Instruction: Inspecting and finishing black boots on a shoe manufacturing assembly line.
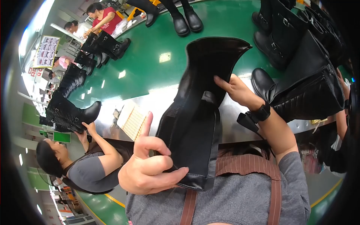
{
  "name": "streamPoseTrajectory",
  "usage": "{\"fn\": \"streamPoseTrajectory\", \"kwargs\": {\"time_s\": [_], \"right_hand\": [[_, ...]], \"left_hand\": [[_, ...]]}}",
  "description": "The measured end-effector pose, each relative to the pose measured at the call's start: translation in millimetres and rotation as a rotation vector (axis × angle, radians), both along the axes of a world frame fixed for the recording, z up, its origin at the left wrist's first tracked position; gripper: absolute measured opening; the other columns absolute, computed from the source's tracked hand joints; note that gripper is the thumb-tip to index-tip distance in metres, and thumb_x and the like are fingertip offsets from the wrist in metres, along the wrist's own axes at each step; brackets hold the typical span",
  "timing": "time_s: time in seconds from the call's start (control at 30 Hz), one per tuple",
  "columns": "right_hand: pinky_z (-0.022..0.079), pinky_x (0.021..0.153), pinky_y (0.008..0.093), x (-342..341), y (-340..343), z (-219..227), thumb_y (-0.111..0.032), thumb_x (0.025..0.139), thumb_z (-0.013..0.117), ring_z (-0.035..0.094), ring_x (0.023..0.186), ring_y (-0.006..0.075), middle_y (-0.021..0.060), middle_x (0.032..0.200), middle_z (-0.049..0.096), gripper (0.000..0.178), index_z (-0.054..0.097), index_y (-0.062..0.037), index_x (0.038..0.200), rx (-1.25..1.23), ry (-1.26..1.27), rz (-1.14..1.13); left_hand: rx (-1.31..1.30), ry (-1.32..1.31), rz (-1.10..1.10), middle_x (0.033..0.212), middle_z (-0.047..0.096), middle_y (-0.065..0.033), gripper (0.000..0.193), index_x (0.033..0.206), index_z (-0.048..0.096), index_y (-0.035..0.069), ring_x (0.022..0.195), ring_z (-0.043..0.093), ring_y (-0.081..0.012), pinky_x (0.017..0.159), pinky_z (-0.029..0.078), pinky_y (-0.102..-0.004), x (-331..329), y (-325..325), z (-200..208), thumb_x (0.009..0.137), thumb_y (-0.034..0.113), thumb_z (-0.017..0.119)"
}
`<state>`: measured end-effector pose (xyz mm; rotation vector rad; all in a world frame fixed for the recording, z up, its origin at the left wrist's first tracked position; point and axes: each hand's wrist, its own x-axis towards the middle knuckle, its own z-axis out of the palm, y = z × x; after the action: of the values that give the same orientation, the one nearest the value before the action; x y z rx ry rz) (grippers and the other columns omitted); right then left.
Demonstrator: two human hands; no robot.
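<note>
A black leather boot (195, 127) is held up in front of me, its shaft spread wide so the dark inner lining shows; I cannot see its sole. My left hand (148, 167) pinches the near end of the shaft at its edge, index finger raised. Farther up, my right hand (240, 92) grips the other side, thumb on the inside and the other fingers hidden behind. A dark watch-like band (260, 113) is on my right wrist. Just left of the boot, a yellow-orange gridded sheet or pad (133, 122) lies on the metal bench edge (159, 99).
A tall black boot (300, 90) stands close on my right, with several more buckled boots (277, 41) behind it. On my left a co-worker (93, 165) handles a black buckled boot (71, 112). Boots line the far side of the green table (150, 60). Another person's arm (342, 123) shows far right.
</note>
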<state>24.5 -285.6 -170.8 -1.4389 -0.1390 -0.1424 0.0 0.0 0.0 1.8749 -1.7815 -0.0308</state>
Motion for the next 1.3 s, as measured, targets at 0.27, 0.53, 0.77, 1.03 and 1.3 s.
{"fn": "streamPoseTrajectory", "kwargs": {"time_s": [0.27, 0.53, 0.77, 1.03, 1.3], "right_hand": [[0.045, 0.087, 0.0285, -5.4, -1.6, -4.4, -0.034, 0.102, 0.05, 0.054, 0.096, 0.0109, 0.0044, 0.105, 0.065, 0.044, 0.062, 0.0053, 0.117, -0.042, 0.037, -0.055], [0.046, 0.078, 0.0284, -10.7, -0.1, -9.5, -0.04, 0.102, 0.047, 0.052, 0.086, 0.0092, 0.0024, 0.09, 0.063, 0.048, 0.064, 0.0056, 0.106, -0.058, 0.046, -0.109], [0.043, 0.073, 0.0287, -15.2, -3.6, -11.2, -0.046, 0.102, 0.045, 0.047, 0.081, 0.0084, -0.0003, 0.083, 0.058, 0.055, 0.064, 0.0049, 0.098, -0.103, 0.142, -0.107], [0.044, 0.1, 0.0343, -10.7, 19.9, 6.2, -0.023, 0.063, 0.09, 0.058, 0.116, 0.027, 0.0144, 0.124, 0.06, 0.093, 0.04, -0.0038, 0.139, -0.261, -0.257, -0.08], [0.048, 0.092, 0.0378, 3.5, 47.3, 3.1, -0.027, 0.062, 0.09, 0.062, 0.108, 0.0324, 0.0158, 0.115, 0.063, 0.083, 0.044, -0.0063, 0.129, -0.331, -0.153, -0.317]], "left_hand": [[-0.05, -0.016, 0.01, 0.071, 0.041, 0.0036, 0.036, 0.076, 0.076, 0.012, 0.088, 0.047, -0.0236, 0.109, 0.021, -0.0736, 4.9, -0.5, -9.4, 0.04, 0.021, 0.072], [-0.068, -0.095, 0.127, 0.079, 0.044, 0.0028, 0.04, 0.076, 0.076, 0.015, 0.09, 0.048, -0.0245, 0.1, 0.04, -0.0561, 0.7, -15.4, -8.5, 0.038, 0.027, 0.07], [-0.201, -0.125, -0.123, 0.081, 0.045, 0.0032, 0.039, 0.073, 0.075, 0.018, 0.09, 0.048, -0.0229, 0.072, 0.038, -0.0267, 12.8, -20.9, -19.5, 0.035, 0.025, 0.07], [-0.233, -0.186, -0.112, 0.087, 0.037, 0.0007, 0.041, 0.077, 0.077, 0.025, 0.081, 0.041, -0.0195, 0.074, 0.038, -0.0275, 32.3, -26.0, -13.6, 0.037, 0.034, 0.07], [-0.386, -0.218, -0.097, 0.083, 0.039, 0.0, 0.035, 0.072, 0.076, 0.026, 0.082, 0.043, -0.0191, 0.073, 0.039, -0.0282, 38.7, -33.0, -19.9, 0.037, 0.032, 0.074]]}}
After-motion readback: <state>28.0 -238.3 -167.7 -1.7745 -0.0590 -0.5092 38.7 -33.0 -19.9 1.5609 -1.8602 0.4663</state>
